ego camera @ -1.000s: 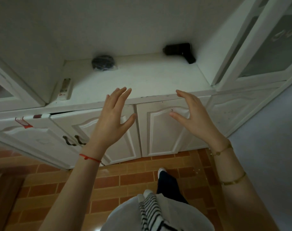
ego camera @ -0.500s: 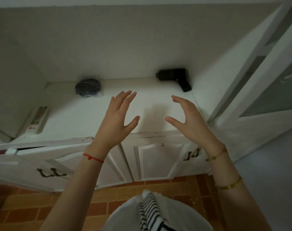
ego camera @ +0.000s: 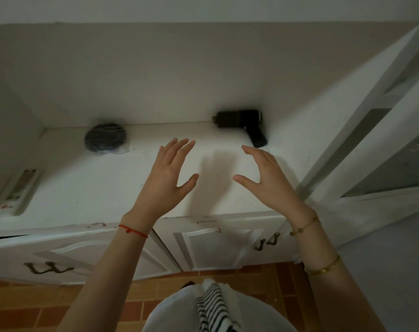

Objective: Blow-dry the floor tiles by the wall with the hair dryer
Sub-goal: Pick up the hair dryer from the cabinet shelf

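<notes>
both hands hover empty over the white cabinet top (ego camera: 103,188), the left hand (ego camera: 166,177) and right hand (ego camera: 267,180) with fingers spread. the black hair dryer (ego camera: 242,123) lies at the back by the wall, just beyond the right fingertips. the white remote control (ego camera: 19,190) carries a red mark, its lettering unreadable. the dark round bundle in clear wrap (ego camera: 105,138) is hard to identify.

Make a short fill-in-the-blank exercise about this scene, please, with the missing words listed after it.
1. The black hair dryer lies at the back of the white cabinet top, nearer the ____ hand.
2. Both hands, left hand and right hand, are ____ and hold nothing.
3. The red string bracelet is on the ____ wrist.
4. The floor tiles are ____ in colour.

Missing words: right; open; left; reddish-brown
</notes>
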Tool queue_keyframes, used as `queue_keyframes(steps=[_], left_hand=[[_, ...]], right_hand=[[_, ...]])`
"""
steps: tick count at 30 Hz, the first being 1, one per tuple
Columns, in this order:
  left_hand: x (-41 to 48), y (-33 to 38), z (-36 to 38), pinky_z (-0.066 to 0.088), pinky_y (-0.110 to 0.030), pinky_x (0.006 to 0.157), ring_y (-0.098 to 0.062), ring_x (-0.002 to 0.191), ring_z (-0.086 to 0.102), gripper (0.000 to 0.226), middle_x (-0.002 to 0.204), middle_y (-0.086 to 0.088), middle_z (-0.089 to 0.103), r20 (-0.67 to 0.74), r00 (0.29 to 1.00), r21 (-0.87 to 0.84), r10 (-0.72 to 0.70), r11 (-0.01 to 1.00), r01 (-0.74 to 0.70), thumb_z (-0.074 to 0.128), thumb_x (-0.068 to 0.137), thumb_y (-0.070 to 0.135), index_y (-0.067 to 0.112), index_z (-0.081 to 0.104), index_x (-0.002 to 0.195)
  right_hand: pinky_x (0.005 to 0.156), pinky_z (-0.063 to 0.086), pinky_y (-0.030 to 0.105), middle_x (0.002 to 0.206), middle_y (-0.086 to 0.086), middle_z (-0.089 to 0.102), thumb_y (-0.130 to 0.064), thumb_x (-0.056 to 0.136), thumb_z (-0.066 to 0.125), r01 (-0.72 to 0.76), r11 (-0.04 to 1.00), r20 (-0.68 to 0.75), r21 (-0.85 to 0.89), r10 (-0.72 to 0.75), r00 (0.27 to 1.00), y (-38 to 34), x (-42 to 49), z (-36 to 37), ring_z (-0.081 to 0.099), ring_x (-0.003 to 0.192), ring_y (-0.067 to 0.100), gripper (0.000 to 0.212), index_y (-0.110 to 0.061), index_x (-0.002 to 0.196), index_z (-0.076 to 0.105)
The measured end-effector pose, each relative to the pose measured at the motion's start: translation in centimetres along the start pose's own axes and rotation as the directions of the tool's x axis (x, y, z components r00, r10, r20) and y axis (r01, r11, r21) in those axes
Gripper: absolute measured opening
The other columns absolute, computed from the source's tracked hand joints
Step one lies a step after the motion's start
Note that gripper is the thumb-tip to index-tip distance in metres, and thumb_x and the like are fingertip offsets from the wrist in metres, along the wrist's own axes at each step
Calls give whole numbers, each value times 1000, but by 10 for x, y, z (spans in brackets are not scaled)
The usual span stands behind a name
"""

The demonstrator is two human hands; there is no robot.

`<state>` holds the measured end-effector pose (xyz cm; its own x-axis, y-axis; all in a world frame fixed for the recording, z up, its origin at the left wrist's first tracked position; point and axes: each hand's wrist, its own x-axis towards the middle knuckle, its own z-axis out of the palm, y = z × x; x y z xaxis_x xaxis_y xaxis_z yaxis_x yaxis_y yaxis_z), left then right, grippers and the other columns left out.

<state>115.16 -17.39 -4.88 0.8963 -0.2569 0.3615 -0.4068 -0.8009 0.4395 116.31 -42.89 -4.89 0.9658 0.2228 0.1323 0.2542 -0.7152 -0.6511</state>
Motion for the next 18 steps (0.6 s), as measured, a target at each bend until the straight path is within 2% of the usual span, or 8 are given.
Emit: queue_keyframes(steps=[9, 13, 18], left_hand=[[27, -8, 6, 14, -47, 125, -24, 152, 18, 67, 160, -4, 32, 36, 999, -4, 17, 1000, -17, 59, 96, 34, 18, 30, 154], [48, -12, 15, 23, -43, 122, -23, 149, 23, 67, 158, -5, 35, 23, 1000, -66, -7, 998, 8, 60, 96, 29, 15, 30, 154], [92, -25, 39, 31, -37, 117, -29, 141, 36, 65, 152, -12, 41, 11, 997, -115, -75, 990, 76, 62, 93, 22, 10, 35, 151]], right_hand=[[118, 27, 40, 155, 1, 37, -41, 92, 63, -47, 999, -31, -14, 47, 998, 5, 20, -6, 29, 143, 18, 72, -22, 152, 29], [116, 27, 34, 154, 5, 36, -36, 93, 63, -95, 995, -83, -9, 94, 992, 10, 42, -10, 31, 142, 21, 70, -16, 152, 30], [114, 27, 36, 153, 14, 38, -30, 96, 60, -197, 979, -143, -51, 188, 972, 26, 81, -8, 33, 142, 30, 68, -7, 152, 30]])
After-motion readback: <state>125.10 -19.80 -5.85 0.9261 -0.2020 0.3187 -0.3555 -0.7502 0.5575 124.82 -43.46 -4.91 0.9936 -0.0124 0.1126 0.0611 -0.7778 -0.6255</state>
